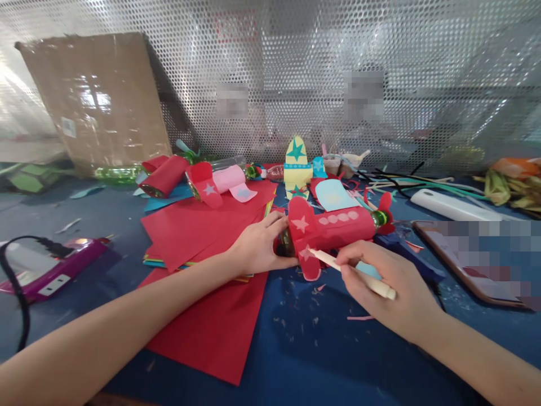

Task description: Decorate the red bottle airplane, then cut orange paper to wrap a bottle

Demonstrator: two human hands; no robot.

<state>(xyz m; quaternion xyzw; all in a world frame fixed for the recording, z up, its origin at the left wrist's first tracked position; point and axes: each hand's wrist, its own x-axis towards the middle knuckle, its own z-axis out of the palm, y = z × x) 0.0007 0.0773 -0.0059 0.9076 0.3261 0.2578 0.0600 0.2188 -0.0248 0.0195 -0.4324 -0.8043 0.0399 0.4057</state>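
A toy plane (344, 224) made from a plastic bottle wrapped in red paper lies on its side before me. Pink stars mark its red wing strip, and a row of pink ovals runs along the body. My left hand (262, 241) grips the bottle's base at the left end, fingers above and thumb below. Held between the fingers of my right hand (382, 276) is a cream-coloured marker pen (376, 285), its tip at the star on the near wing. Under my left forearm lie red paper sheets (211, 332).
Other bottle planes stand behind, including a red one (167, 179), a pink one (228, 179) and a yellow one (296, 169). At right are a phone (469, 265) and a white glue gun or similar tool (452, 204). A purple power strip (80, 256) sits left, near a cardboard sheet (97, 101).
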